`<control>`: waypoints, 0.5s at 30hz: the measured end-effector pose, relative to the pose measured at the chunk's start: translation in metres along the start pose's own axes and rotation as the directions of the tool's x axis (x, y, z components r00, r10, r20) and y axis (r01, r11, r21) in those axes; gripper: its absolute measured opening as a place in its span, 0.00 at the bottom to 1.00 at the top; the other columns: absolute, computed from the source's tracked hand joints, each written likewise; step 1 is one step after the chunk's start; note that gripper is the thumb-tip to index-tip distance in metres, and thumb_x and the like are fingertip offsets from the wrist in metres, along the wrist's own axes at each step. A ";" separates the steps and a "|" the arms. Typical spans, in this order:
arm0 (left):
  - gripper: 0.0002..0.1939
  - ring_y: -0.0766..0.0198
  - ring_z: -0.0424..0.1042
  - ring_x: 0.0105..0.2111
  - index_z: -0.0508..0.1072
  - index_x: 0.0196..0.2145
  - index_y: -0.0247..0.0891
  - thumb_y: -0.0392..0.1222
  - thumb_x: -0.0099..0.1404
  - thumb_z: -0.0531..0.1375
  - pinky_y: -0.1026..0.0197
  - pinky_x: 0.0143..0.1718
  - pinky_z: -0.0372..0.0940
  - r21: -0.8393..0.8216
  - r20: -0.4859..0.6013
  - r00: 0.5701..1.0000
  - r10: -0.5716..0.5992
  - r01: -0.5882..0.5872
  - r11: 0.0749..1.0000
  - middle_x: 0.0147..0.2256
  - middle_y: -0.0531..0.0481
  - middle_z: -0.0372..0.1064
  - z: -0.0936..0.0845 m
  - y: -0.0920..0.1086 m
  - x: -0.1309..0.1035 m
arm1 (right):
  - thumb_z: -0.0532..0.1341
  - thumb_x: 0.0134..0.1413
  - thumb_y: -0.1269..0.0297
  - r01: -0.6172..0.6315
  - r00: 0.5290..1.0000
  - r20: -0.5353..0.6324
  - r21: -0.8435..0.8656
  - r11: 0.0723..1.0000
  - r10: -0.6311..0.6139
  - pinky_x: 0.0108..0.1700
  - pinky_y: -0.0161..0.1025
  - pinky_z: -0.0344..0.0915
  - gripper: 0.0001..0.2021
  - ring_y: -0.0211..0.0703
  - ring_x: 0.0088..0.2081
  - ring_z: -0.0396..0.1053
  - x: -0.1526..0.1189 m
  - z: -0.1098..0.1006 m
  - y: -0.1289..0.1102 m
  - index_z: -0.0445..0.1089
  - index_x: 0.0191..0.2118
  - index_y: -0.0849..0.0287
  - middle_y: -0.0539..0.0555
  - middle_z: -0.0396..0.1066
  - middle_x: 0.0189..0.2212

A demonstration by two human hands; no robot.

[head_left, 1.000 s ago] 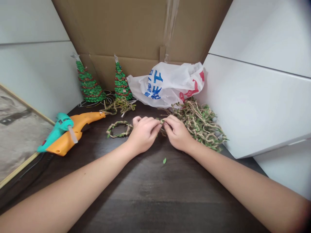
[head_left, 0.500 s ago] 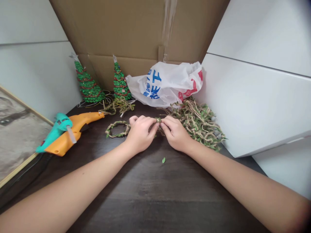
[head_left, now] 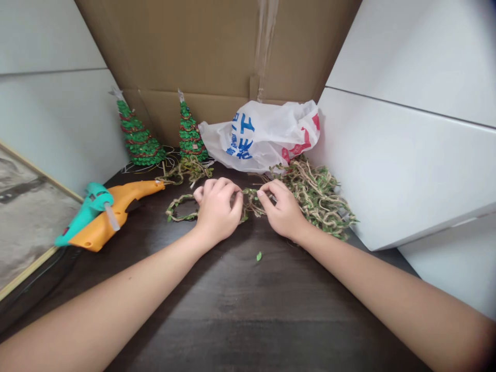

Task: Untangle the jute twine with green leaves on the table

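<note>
My left hand (head_left: 219, 209) is closed in a pinch on a length of leafy twine garland (head_left: 251, 200), its fingers bent over the strand. Across from it, my right hand (head_left: 282, 211) pinches the same garland between thumb and forefinger, close to its right end. Part of the strand is hidden behind the left fingers. A small twine wreath with leaves (head_left: 173, 209) lies on the table, partly covered by my left hand. Right beside my right hand is a tangled heap of leafy twine (head_left: 315, 199).
A glue gun (head_left: 104, 219), teal and orange, lies at left. Two small green Christmas trees (head_left: 137, 137) stand at the back, near a loose bit of leafy twine (head_left: 189, 168). A white plastic bag (head_left: 263, 137) rests against the cardboard (head_left: 186, 46). One leaf (head_left: 259, 256) lies on the dark table.
My hands have drawn slightly apart, and more of the garland shows between them. My left hand has shifted left and covers more of the wreath. The whole view has moved a little.
</note>
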State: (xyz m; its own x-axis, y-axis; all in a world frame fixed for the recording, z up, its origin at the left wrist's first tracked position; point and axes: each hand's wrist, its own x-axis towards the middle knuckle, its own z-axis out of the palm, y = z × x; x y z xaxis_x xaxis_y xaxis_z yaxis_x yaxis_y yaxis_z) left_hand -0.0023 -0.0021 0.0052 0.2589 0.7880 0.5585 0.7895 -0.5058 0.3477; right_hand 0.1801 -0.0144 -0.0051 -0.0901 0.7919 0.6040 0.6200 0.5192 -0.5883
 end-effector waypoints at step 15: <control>0.06 0.54 0.70 0.43 0.72 0.38 0.40 0.38 0.64 0.56 0.47 0.48 0.53 -0.056 0.239 0.960 0.147 -0.137 0.989 0.37 0.49 0.76 0.002 -0.001 -0.001 | 0.58 0.54 0.71 -0.009 0.995 0.098 -0.177 0.984 0.027 0.46 0.47 0.63 0.04 0.46 0.39 0.65 -0.002 0.001 -0.002 0.66 0.36 0.56 0.52 0.68 0.32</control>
State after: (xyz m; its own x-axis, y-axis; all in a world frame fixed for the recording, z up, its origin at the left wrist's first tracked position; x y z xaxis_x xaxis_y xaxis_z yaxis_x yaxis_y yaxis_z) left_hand -0.0021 -0.0017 0.0024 0.4974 0.7661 0.4070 0.7140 -0.6280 0.3095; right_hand 0.1784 -0.0167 -0.0053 -0.1492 0.8332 0.5324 0.7487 0.4469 -0.4896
